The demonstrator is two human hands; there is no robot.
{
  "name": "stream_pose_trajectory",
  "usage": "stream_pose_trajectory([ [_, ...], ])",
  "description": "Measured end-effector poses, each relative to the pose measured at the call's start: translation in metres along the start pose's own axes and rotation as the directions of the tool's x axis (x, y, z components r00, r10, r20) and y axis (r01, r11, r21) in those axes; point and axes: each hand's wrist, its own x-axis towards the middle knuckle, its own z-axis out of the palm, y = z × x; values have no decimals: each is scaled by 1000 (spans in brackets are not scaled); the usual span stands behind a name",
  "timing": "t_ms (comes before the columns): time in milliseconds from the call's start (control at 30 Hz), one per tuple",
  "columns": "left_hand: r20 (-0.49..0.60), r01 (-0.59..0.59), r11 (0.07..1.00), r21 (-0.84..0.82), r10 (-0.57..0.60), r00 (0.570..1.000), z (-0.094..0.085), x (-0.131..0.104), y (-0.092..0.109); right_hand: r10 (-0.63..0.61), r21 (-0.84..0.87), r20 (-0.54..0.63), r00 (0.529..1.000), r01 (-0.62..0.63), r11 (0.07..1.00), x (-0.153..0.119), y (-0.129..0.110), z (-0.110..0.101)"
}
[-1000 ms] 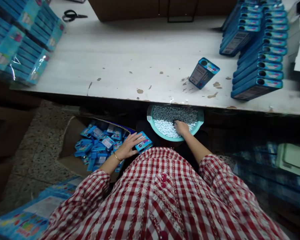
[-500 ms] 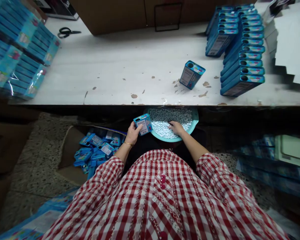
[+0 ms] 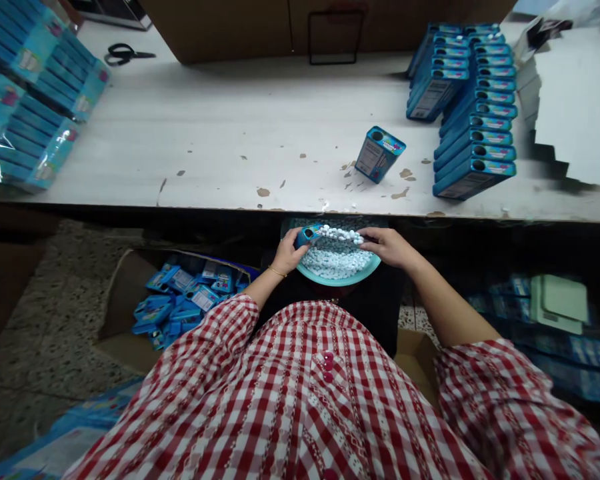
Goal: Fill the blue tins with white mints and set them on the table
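Note:
In my left hand is a small blue box, fingers wrapped round it, with a dark round opening in its top. It is tilted over the left side of a turquoise basin filled with small white pellets. My right hand is closed on what looks like a scoop, heaped with a long row of white pellets. The left end of that heap reaches the box's top. The pellets and my fingers hide most of the scoop, so its shape is unclear.
On the white table stand one blue box, rows of blue boxes, wrapped packs and scissors. A carton of loose blue boxes sits left on the floor. The table edge overhangs the basin's back.
My right hand has come up out of the pellets with a heaped scoop and moved right. My left hand has brought the box rightward over the basin and turned its top toward the scoop.

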Motion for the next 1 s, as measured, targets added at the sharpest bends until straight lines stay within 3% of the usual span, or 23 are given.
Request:
stream_pose_trajectory([
  [100, 79, -112, 991, 77, 105, 991, 11, 2, 1, 65, -265, 47, 997, -50, 963, 2, -30, -12],
  [200, 121, -157, 981, 115, 143, 982, 17, 0, 2, 132, -504, 81, 988, -73, 861, 6, -59, -15],
  [400, 150, -173, 977, 127, 153, 977, 22, -1, 3, 134, -673, 134, 982, -9, 739, 8, -99, -9],
  [500, 118, -129, 986, 102, 117, 986, 19, -1, 0, 96, -688, 95, 991, -4, 726, -2, -93, -17],
  [633, 55, -50, 998, 34, 48, 997, 10, -3, -9, 182, -659, 42, 982, -110, 744, -13, -43, -25],
  [700, 26, -24, 1000, -8, 25, 999, 5, -4, -13, 289, -643, 41, 956, -196, 740, -11, -12, -14],
  [800, 1, 2, 999, -54, -1, 1000, -2, -6, -15, 397, -566, 84, 914, -284, 774, 7, 16, 29],
  [900, -21, 34, 997, -62, -36, 999, -9, -8, -15, 393, -442, 124, 911, -304, 844, 32, 19, 82],
  [1000, -60, 49, 998, -50, -52, 997, -17, -11, -16, 357, -357, 124, 926, -294, 886, 52, 20, 114],
])
